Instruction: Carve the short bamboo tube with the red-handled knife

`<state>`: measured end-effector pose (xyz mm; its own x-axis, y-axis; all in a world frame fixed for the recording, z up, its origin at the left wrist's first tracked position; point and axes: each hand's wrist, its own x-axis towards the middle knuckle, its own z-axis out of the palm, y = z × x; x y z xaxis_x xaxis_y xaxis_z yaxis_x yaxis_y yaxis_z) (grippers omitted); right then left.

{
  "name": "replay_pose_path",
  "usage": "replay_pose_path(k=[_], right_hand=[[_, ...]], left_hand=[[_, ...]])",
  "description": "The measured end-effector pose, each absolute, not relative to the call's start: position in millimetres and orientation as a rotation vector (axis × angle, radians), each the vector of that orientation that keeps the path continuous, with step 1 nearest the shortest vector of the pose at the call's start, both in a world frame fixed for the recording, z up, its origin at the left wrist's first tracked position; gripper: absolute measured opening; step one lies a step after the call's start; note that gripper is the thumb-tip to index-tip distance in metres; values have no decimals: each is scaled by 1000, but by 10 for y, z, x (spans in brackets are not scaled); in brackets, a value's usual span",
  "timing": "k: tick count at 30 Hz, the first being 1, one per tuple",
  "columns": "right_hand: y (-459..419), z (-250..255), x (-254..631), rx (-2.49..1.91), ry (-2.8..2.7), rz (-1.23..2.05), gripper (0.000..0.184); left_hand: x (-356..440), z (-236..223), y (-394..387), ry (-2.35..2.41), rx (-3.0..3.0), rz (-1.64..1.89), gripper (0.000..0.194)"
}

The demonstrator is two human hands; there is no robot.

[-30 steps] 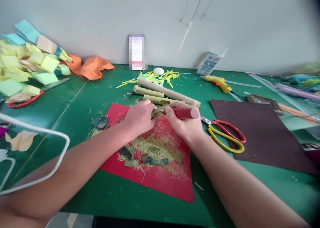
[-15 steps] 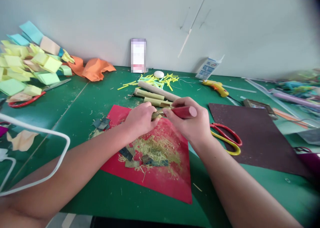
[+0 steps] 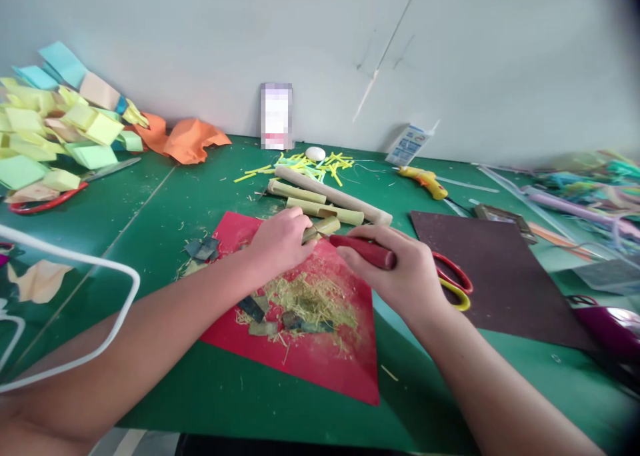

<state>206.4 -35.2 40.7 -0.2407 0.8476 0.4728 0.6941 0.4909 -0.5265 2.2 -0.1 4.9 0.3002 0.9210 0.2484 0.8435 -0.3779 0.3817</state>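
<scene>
My left hand is closed around a short bamboo piece, pinning it above the red sheet. In my right hand is a carving tool with a thick red handle, its butt toward me. The tool's thin metal tip points left at the bamboo; whether it touches cannot be made out. Pale shavings and dark square scraps lie on the sheet below my hands. Just beyond are a notched bamboo piece, another bamboo piece and a long pale stick.
Red-and-yellow-handled scissors lie on a dark board at right. Behind are a yellow glue gun, yellow strips and a propped phone. Folded papers pile up left, near a white tube frame.
My right hand has drawn the red-handled tool right and slightly down, showing more of the bamboo piece and the notched one behind. My left hand keeps its place.
</scene>
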Motion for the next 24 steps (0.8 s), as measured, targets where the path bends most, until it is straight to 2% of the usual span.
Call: replay_pose_path(k=[12, 24], right_hand=[[-553, 422, 2093, -1382, -2195, 175, 25], [-645, 343, 1989, -1535, -1951, 442, 31]], left_hand=[[44, 43, 20, 1624, 2357, 616, 17], [70, 7, 4, 1564, 2412, 638, 10]])
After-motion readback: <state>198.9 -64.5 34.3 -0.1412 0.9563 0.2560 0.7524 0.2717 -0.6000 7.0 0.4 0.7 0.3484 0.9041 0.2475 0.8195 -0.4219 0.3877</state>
